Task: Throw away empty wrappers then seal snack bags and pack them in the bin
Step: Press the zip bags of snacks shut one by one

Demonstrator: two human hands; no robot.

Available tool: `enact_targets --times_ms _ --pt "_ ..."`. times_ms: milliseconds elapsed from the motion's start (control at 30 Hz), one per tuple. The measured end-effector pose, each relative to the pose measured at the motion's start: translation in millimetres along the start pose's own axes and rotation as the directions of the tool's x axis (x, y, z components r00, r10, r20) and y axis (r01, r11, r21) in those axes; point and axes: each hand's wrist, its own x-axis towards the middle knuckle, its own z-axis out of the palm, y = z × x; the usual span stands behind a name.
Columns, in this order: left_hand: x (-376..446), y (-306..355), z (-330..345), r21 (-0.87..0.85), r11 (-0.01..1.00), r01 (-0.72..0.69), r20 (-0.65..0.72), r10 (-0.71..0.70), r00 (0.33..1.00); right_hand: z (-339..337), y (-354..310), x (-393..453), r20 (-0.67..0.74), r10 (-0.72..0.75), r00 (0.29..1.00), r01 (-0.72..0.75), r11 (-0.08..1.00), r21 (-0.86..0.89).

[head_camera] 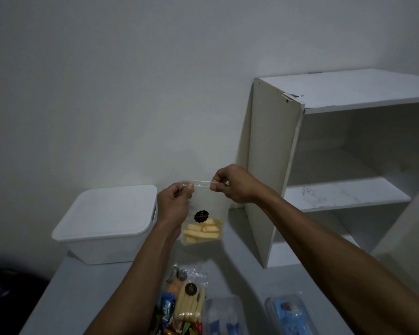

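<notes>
the white lidded bin (107,221) sits low on the left, lid still on. just right of it the left hand (173,204) pinches one top corner of the clear snack bag (205,213); the right hand (235,183) pinches the other. the zip strip runs level between them, so sealing likely means sliding along it sideways.

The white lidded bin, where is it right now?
In the head view, the white lidded bin sits on the table's far left against the wall, just left of the left hand.
</notes>
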Motion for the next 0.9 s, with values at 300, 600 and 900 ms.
enact_targets --times_ms 300,600,900 --pt "3.7 -5.5 -5.5 -0.052 0.997 0.056 -0.016 -0.057 0.998 0.0 8.2 -0.5 0.008 0.040 0.999 -0.040 0.999 0.021" --pt "8.8 -5.8 -14.3 -0.107 0.992 0.073 -0.028 -0.076 0.997 0.4 8.1 -0.8 -0.035 0.046 0.998 -0.044 0.998 0.052" --pt "11.6 -4.5 -26.1 -0.149 0.982 0.114 -0.007 -0.117 0.993 5.7 9.2 -7.9 -0.072 0.103 0.992 -0.089 0.979 0.184"
